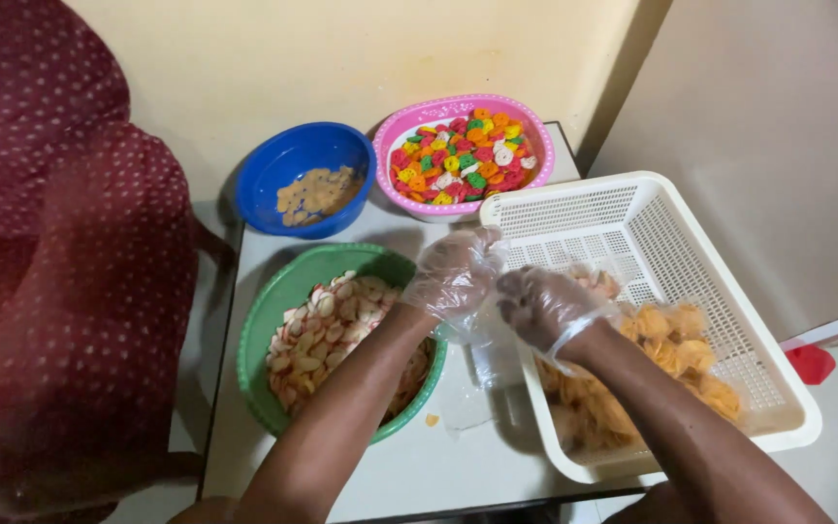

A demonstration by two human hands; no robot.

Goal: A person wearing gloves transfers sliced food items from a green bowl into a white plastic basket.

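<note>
Both my hands wear thin clear plastic gloves. My left hand [453, 272] and my right hand [545, 309] meet over the table between the green bowl [288, 291] and the white basket [720, 281]. Together they pinch a small clear plastic bag [594, 281] with a few pale pink-edged chips in it. The bag's lower part hangs down as crumpled film between my wrists. The green bowl under my left forearm is full of pale, pink-edged chips. Several clear packets of orange-yellow chips [676, 340] lie in the white basket.
A pink oval bowl [540, 126] of multicoloured ring snacks and a blue bowl [273, 165] with a few tan pieces stand at the table's far edge by the wall. A person in a dark red dotted garment [60, 243] stands at the left. A red object [812, 364] lies on the floor, right.
</note>
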